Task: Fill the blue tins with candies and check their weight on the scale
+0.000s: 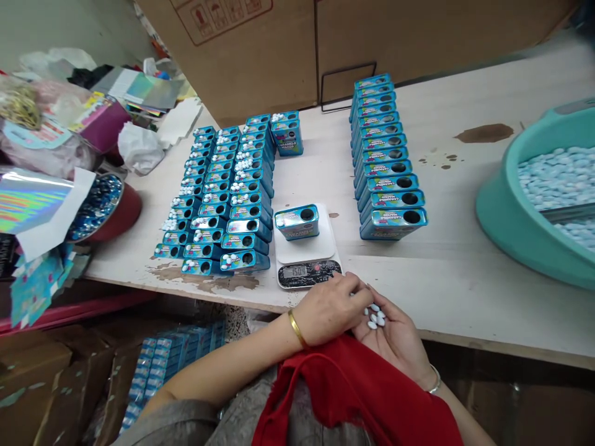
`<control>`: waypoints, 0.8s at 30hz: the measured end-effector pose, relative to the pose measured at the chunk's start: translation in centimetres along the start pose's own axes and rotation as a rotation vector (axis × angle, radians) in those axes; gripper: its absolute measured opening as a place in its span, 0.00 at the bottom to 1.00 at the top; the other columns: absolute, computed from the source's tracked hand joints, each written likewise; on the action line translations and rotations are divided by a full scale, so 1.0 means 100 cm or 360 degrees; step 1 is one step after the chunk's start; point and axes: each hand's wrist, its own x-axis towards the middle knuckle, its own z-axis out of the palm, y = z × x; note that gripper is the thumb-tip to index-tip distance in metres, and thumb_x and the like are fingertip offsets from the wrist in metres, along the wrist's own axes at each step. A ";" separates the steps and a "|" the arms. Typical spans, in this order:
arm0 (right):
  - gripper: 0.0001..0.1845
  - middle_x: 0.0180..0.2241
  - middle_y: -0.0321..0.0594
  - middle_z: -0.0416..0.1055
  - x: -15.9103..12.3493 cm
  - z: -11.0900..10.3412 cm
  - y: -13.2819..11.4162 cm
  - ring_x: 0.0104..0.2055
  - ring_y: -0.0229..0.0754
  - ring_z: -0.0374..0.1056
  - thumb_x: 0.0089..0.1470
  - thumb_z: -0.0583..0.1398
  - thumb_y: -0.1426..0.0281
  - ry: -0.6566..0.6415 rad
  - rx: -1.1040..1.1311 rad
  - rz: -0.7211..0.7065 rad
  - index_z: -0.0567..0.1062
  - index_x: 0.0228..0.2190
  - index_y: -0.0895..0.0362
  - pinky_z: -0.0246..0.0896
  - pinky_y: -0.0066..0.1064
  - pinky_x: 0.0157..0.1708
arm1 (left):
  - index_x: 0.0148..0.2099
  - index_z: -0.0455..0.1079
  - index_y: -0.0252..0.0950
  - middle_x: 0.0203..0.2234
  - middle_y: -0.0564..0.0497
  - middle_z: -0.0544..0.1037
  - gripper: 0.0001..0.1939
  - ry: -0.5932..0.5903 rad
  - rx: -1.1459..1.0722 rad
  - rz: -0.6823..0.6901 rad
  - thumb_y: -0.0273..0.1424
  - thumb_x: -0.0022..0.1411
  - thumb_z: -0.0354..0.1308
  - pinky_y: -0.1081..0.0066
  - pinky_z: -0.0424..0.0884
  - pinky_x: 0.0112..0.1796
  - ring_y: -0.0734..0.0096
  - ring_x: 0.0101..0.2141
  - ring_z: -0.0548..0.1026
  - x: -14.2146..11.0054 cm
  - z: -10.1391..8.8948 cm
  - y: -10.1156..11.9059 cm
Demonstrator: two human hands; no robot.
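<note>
My right hand [397, 337], palm up and cupped, holds several small pale-blue oval candies [377, 319]. My left hand [332, 306], with a gold bracelet, reaches across to it; its curled fingers touch the edge of that palm, and what is between the fingertips is hidden. Just beyond my hands sits a white digital scale [328, 248] with a lit display [296, 271]. On its plate one blue tin [297, 224] stands upright, its round top hole uncovered.
Left of the scale, several rows of blue tins [244, 260] carry candies on their tops. Another row of tins [393, 224] stands to the right. A turquoise tub [506, 229] of candies is at far right, a red bowl [125, 210] at left. Large cardboard boxes [260, 68] back the table.
</note>
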 end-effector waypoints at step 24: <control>0.14 0.46 0.48 0.75 0.018 0.073 -0.004 0.54 0.43 0.68 0.58 0.51 0.74 -0.0280 -0.0086 -0.0166 0.75 0.41 0.62 0.66 0.34 0.52 | 0.37 0.68 0.32 0.29 0.52 0.69 0.03 0.0682 0.0007 -0.0314 0.24 0.60 0.53 0.74 0.66 0.31 0.76 0.28 0.67 0.018 -0.100 -0.091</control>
